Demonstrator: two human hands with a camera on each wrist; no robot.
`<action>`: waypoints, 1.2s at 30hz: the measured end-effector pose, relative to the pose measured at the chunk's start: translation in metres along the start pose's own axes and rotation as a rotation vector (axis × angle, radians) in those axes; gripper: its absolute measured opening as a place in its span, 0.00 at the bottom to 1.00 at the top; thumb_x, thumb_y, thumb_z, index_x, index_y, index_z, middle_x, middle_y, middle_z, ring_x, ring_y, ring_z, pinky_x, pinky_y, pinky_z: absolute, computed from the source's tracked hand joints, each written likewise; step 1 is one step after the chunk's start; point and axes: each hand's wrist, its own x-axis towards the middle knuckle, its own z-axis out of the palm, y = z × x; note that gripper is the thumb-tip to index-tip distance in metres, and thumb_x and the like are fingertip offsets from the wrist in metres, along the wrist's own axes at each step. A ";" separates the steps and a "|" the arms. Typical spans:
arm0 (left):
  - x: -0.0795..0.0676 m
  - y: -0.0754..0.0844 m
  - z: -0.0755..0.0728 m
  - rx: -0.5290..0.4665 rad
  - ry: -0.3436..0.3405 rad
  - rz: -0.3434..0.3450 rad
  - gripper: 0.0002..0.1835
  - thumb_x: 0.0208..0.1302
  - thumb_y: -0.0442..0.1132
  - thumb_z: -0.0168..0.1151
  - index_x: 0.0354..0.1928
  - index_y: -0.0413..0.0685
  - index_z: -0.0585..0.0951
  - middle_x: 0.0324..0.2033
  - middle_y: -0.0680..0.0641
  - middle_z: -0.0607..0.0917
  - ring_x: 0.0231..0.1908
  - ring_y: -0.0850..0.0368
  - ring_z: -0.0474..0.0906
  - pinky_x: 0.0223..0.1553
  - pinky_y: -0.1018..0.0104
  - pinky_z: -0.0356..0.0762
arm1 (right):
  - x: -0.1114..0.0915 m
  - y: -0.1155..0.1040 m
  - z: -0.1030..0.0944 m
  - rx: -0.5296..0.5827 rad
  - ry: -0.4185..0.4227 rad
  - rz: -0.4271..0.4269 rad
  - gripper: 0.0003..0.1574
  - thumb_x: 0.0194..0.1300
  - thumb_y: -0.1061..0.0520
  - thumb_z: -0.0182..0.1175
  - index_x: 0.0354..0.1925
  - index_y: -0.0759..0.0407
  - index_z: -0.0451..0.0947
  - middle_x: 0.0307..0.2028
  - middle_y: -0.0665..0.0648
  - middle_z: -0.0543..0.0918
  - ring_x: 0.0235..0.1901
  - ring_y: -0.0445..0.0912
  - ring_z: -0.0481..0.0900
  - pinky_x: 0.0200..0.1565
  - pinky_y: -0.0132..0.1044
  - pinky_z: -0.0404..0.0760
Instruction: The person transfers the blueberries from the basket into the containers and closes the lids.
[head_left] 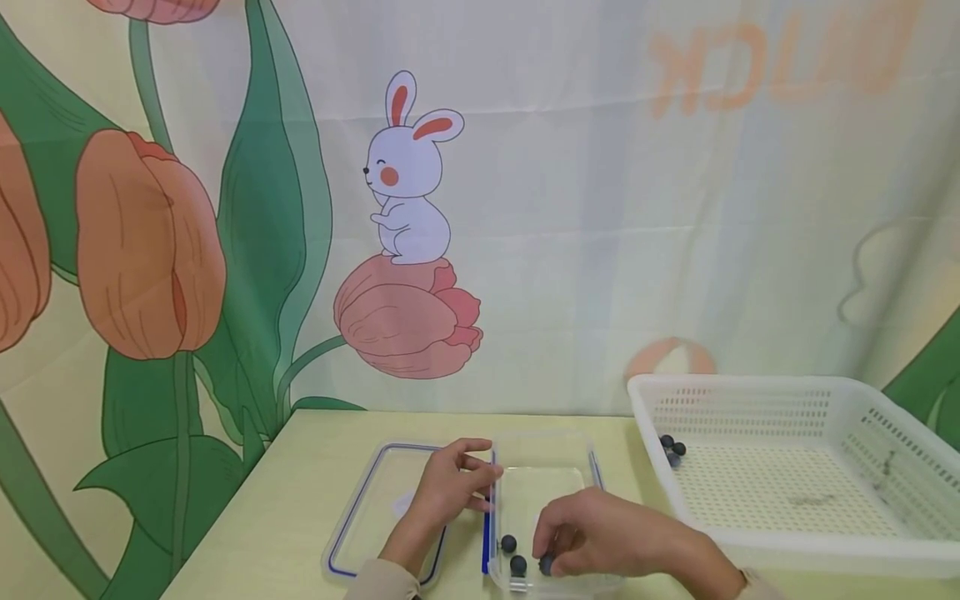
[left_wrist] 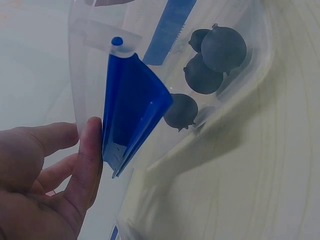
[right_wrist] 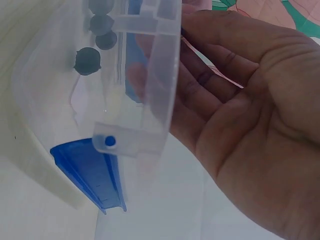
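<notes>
A clear plastic box point(head_left: 543, 479) with blue clasps point(left_wrist: 132, 105) stands on the table. Several dark round berry-like balls with small nubs lie on its floor, one ball point(head_left: 509, 544) by the left wall and another ball point(right_wrist: 87, 61) below the right fingers. My left hand point(head_left: 450, 483) touches the box's left wall and rim beside a clasp, its fingers nearly straight. My right hand point(head_left: 600, 533) reaches over the right rim with loosely bent fingers. In the right wrist view its fingertips are apart from the balls, seen through the cloudy wall.
A clear lid point(head_left: 352, 517) with a blue seal lies left of the box, partly under my left forearm. On the right stands a white perforated basket point(head_left: 787, 537), with several dark balls point(head_left: 678, 449) in its far left corner. A printed curtain point(head_left: 540, 250) hangs behind the table.
</notes>
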 end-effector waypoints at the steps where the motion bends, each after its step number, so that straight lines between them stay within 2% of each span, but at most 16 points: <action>1: 0.000 0.000 0.000 -0.001 0.000 0.000 0.27 0.69 0.32 0.73 0.67 0.35 0.78 0.38 0.42 0.84 0.31 0.55 0.84 0.29 0.61 0.91 | 0.000 0.000 0.000 0.000 -0.002 0.001 0.09 0.66 0.67 0.72 0.42 0.56 0.86 0.39 0.40 0.87 0.38 0.34 0.86 0.45 0.30 0.88; 12: -0.001 -0.002 -0.003 -0.024 -0.013 0.017 0.27 0.69 0.31 0.72 0.68 0.33 0.77 0.40 0.41 0.84 0.31 0.55 0.84 0.29 0.59 0.92 | 0.000 -0.001 -0.001 -0.005 -0.003 0.004 0.08 0.68 0.67 0.70 0.43 0.58 0.86 0.40 0.44 0.88 0.39 0.34 0.86 0.47 0.31 0.87; 19: 0.001 -0.003 -0.002 -0.031 -0.014 0.014 0.28 0.69 0.31 0.73 0.68 0.33 0.77 0.40 0.41 0.83 0.31 0.55 0.84 0.29 0.59 0.92 | -0.007 -0.008 -0.017 -0.022 0.069 0.005 0.07 0.70 0.64 0.70 0.44 0.54 0.85 0.41 0.41 0.87 0.41 0.37 0.88 0.46 0.33 0.89; 25: 0.001 -0.003 -0.001 -0.036 -0.021 0.018 0.28 0.69 0.31 0.72 0.68 0.33 0.76 0.41 0.41 0.83 0.31 0.54 0.83 0.29 0.59 0.92 | -0.021 -0.023 -0.044 -0.042 0.161 0.012 0.08 0.72 0.62 0.69 0.48 0.53 0.84 0.42 0.44 0.87 0.42 0.42 0.88 0.45 0.37 0.90; 32: 0.001 -0.003 -0.002 -0.027 -0.018 0.000 0.27 0.69 0.32 0.73 0.68 0.34 0.78 0.40 0.42 0.84 0.32 0.54 0.84 0.29 0.60 0.92 | -0.036 -0.041 -0.087 -0.200 0.255 0.039 0.11 0.71 0.62 0.70 0.50 0.54 0.84 0.41 0.43 0.88 0.42 0.42 0.88 0.42 0.37 0.90; 36: 0.001 -0.003 -0.002 -0.025 -0.017 -0.003 0.27 0.69 0.31 0.73 0.68 0.35 0.78 0.40 0.42 0.84 0.31 0.54 0.83 0.29 0.61 0.92 | -0.045 -0.041 -0.114 -0.237 0.288 0.074 0.10 0.72 0.62 0.70 0.50 0.56 0.85 0.43 0.46 0.87 0.43 0.44 0.88 0.44 0.37 0.90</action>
